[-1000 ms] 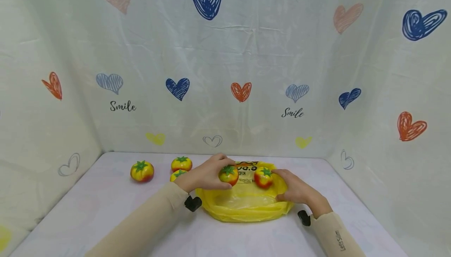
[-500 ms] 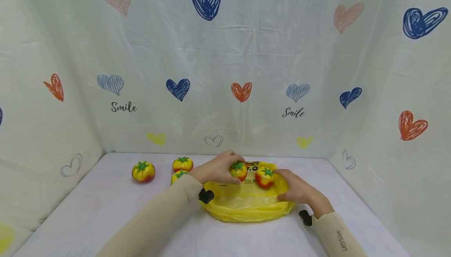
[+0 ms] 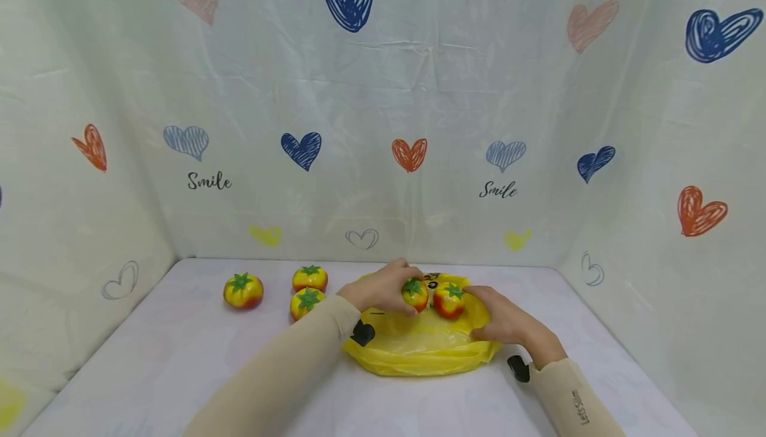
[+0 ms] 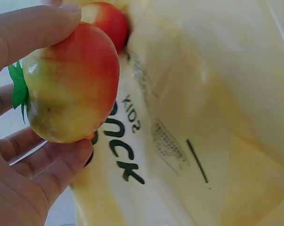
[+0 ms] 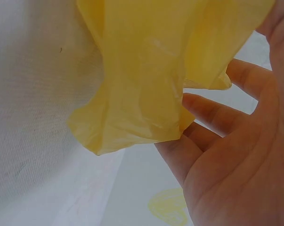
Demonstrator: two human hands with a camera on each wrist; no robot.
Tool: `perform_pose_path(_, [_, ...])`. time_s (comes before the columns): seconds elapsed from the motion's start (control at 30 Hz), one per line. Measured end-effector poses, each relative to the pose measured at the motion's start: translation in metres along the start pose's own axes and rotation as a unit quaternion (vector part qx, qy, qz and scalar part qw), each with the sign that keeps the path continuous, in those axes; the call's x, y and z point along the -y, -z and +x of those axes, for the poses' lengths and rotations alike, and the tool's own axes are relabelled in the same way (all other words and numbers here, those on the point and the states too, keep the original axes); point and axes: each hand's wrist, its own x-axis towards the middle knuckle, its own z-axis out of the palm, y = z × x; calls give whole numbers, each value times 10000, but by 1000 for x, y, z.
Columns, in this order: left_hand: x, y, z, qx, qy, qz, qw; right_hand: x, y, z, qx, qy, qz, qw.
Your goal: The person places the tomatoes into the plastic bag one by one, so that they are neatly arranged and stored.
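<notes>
Thumb and fingertips of the left hand (image 3: 383,289) hold one tomato (image 3: 415,295) from opposite sides, a grip that seems chosen to suit the round, smooth body and leaves the green top uncovered. The right hand (image 3: 509,320) stays largely unclosed, fingers parted and only slightly bent against the loose edge of the yellow bag (image 3: 419,357); it has no tomato, and its place there probably keeps the thin plastic steady and spread. The bag lies low on the table (image 3: 149,370), between the two hands, perhaps so that both can reach it. The held tomato is over the bag, just beside a second tomato (image 3: 449,300) that sits on the plastic near the right fingertips; whether the held one touches the plastic, I cannot tell. Beyond the left forearm's outer side stand a pair of tomatoes (image 3: 310,279), close together, and a lone tomato (image 3: 243,291) farther left.
</notes>
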Motion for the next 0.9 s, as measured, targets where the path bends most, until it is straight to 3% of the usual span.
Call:
perform_pose_path(0.13, [1, -4, 3, 39, 129, -18, 9999, -1, 0, 0, 23, 34, -8, 10000])
perform_pose_path(0.9, [2, -19, 18, -27, 199, 322, 9993, -1, 1, 0, -34, 263, -26, 9996])
